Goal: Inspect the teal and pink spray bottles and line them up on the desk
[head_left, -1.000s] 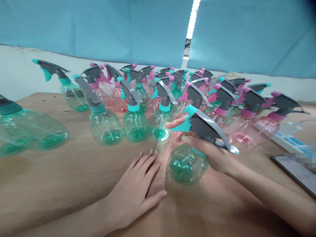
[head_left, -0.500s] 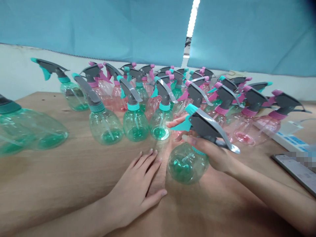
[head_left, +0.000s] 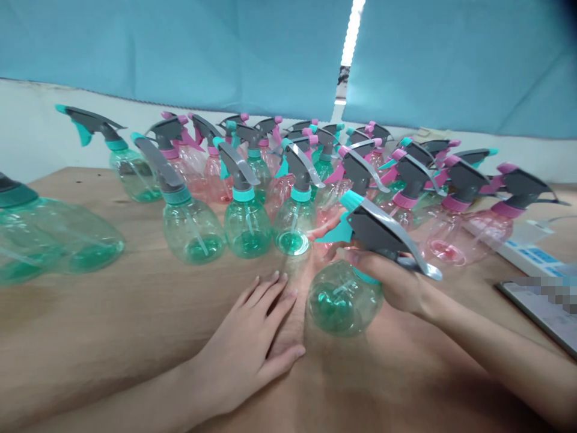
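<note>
My right hand point(head_left: 391, 281) is closed around the neck of a clear green spray bottle point(head_left: 341, 299) with a grey and teal trigger head point(head_left: 377, 231). The bottle is tilted toward me, its base near the wooden table point(head_left: 135, 313). Flat on the table lies my left hand point(head_left: 249, 349), fingers stretched out and holding nothing, just left of the bottle. Right behind stand a few upright green spray bottles point(head_left: 246, 225).
Several green and pink spray bottles point(head_left: 406, 180) crowd the back of the table. More green bottles point(head_left: 49, 240) lie at the far left. A white power strip point(head_left: 525, 252) and a phone point(head_left: 541, 310) sit at the right. A blue curtain point(head_left: 180, 54) hangs behind.
The held bottle has shifted very slightly to the right in my right hand. My left hand has not moved.
</note>
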`<act>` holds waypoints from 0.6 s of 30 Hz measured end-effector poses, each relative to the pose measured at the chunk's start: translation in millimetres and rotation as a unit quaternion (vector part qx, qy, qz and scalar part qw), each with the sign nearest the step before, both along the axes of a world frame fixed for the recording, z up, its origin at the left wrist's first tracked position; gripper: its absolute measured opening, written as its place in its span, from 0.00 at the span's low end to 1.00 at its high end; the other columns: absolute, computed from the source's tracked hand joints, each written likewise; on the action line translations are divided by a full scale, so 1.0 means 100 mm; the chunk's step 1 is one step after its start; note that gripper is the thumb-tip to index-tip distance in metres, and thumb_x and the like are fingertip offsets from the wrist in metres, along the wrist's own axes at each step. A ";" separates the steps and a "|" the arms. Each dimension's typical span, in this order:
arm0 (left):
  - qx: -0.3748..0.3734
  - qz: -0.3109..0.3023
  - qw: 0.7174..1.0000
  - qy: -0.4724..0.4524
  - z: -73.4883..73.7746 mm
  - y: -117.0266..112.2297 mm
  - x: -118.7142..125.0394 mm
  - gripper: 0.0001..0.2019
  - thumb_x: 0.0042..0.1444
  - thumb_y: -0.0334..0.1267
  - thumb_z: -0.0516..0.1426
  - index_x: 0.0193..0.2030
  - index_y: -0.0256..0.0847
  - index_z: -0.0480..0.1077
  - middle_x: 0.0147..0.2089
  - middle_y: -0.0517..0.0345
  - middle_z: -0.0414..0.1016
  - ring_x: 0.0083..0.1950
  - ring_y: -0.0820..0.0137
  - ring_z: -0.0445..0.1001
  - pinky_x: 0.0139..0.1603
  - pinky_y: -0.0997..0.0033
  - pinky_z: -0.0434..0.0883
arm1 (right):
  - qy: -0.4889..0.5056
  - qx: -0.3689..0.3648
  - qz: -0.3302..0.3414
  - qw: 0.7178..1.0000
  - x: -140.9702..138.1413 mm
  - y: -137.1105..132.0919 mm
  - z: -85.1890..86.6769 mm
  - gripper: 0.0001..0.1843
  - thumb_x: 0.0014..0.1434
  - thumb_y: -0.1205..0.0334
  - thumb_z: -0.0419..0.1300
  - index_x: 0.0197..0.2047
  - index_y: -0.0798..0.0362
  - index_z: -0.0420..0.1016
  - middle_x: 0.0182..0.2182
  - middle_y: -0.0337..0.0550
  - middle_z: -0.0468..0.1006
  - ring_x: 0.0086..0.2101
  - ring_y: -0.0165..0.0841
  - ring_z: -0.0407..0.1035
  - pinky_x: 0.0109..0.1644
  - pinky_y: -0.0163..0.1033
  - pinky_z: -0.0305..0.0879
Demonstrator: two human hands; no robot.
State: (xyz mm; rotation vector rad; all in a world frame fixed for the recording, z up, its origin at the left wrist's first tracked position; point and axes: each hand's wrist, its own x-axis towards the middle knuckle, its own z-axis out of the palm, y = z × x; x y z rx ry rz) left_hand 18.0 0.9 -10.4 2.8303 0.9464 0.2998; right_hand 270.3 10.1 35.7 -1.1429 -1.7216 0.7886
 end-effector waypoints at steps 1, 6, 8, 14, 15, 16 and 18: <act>0.000 -0.001 1.000 0.000 0.00 0.00 0.00 0.31 0.66 0.55 0.52 0.67 0.34 0.60 0.69 0.40 0.58 0.69 0.48 0.57 0.64 0.46 0.59 | 0.004 -0.008 0.004 1.000 0.02 -0.01 0.00 0.10 0.60 0.61 0.58 0.26 0.50 0.70 0.26 0.38 0.69 0.26 0.31 0.64 0.30 0.37 0.64; 0.004 -0.007 1.000 -0.003 0.00 0.00 0.00 0.31 0.66 0.53 0.52 0.67 0.32 0.61 0.69 0.40 0.58 0.69 0.48 0.57 0.65 0.46 0.58 | 0.038 -0.032 -0.008 0.999 0.04 -0.06 0.03 0.16 0.60 0.57 0.60 0.22 0.50 0.63 0.25 0.37 0.71 0.27 0.31 0.69 0.29 0.37 0.66; 0.008 -0.007 1.000 -0.001 -0.01 0.00 0.00 0.31 0.66 0.53 0.52 0.66 0.32 0.61 0.69 0.39 0.58 0.69 0.48 0.57 0.65 0.45 0.58 | 0.041 -0.028 -0.010 0.999 0.04 -0.07 0.05 0.19 0.58 0.58 0.62 0.20 0.50 0.59 0.23 0.36 0.71 0.25 0.30 0.68 0.28 0.36 0.66; 0.007 -0.008 1.000 -0.001 -0.01 0.00 0.00 0.31 0.66 0.53 0.52 0.66 0.31 0.61 0.69 0.39 0.59 0.69 0.47 0.57 0.65 0.45 0.58 | 0.042 -0.002 -0.001 0.999 -0.02 -0.03 0.06 0.06 0.56 0.64 0.59 0.28 0.48 0.69 0.26 0.36 0.73 0.28 0.32 0.70 0.35 0.39 0.69; 0.004 -0.007 1.000 -0.002 -0.01 0.00 0.00 0.31 0.66 0.54 0.52 0.66 0.31 0.61 0.69 0.39 0.59 0.69 0.48 0.57 0.65 0.45 0.59 | 0.038 0.003 -0.001 0.999 -0.04 -0.02 0.06 0.03 0.56 0.64 0.59 0.31 0.47 0.72 0.27 0.37 0.74 0.29 0.34 0.71 0.36 0.41 0.70; 0.002 -0.006 1.000 -0.005 -0.01 0.00 0.00 0.31 0.66 0.54 0.52 0.66 0.32 0.61 0.69 0.40 0.59 0.69 0.48 0.57 0.65 0.45 0.59 | 0.036 0.007 0.002 0.999 -0.06 0.00 0.07 0.04 0.56 0.64 0.58 0.34 0.46 0.74 0.28 0.38 0.74 0.31 0.36 0.71 0.38 0.43 0.70; 0.002 -0.002 1.000 -0.011 -0.02 0.00 0.00 0.31 0.66 0.54 0.52 0.67 0.33 0.60 0.69 0.40 0.59 0.68 0.49 0.57 0.64 0.46 0.59 | 0.042 0.019 0.018 0.999 -0.10 0.02 0.08 0.09 0.56 0.64 0.57 0.40 0.45 0.76 0.31 0.40 0.76 0.34 0.38 0.72 0.40 0.44 0.70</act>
